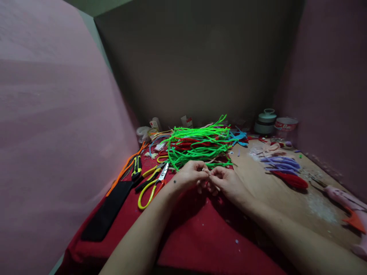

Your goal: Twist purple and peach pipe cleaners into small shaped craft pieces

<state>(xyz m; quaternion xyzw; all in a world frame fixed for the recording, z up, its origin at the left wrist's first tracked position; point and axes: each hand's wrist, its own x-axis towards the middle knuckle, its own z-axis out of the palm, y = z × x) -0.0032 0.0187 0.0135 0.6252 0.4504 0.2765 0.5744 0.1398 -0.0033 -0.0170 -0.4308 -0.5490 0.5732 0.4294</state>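
Note:
My left hand [191, 175] and my right hand [226, 181] meet over the red cloth [186, 236], fingertips pinched together on a small pale piece [208, 172] that I cannot make out. Both hands are closed. Just beyond them lies a heap of bright green pipe cleaners [200, 143] mixed with red and orange ones. Yellow-handled scissors [153, 183] lie just left of my left wrist.
A yellow-black utility knife [137, 168], pliers and a black flat case [107, 212] sit on the left. Purple [281, 163] and red [291, 179] pipe-cleaner pieces lie on the wooden table at right, a pink glue gun [344, 198] at far right. Jars and tape stand at the back.

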